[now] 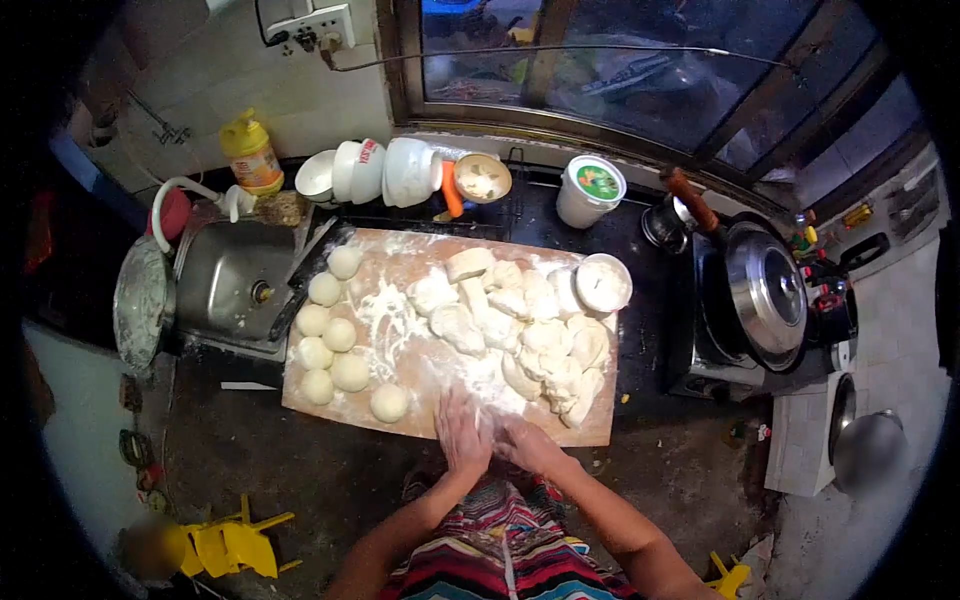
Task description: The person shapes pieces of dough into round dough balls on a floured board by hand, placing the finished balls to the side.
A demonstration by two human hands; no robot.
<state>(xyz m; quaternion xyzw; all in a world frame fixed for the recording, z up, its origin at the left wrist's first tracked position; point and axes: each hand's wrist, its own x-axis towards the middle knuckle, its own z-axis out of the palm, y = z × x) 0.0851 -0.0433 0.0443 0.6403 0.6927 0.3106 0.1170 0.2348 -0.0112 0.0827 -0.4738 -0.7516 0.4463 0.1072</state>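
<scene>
My left hand (462, 432) is at the front edge of a floured wooden board (430, 245), its fingers stretched forward over the flour. Close beside it, my right hand (522, 443) reaches in from the right, its fingers blurred and partly hidden. Whether anything lies between the hands, I cannot make out. Left of my hands sits a round dough ball (389, 403), and several more dough balls (340, 335) line the board's left side. Several cut dough pieces (456, 328) and a large lump of dough (548, 365) lie beyond and right of my hands.
A bowl of flour (604, 284) stands at the board's right. Behind are stacked bowls (385, 172), a small bowl (482, 178) and a white tub (590, 192). A sink (235, 270) is left; a lidded pan (765, 295) sits on the stove at right.
</scene>
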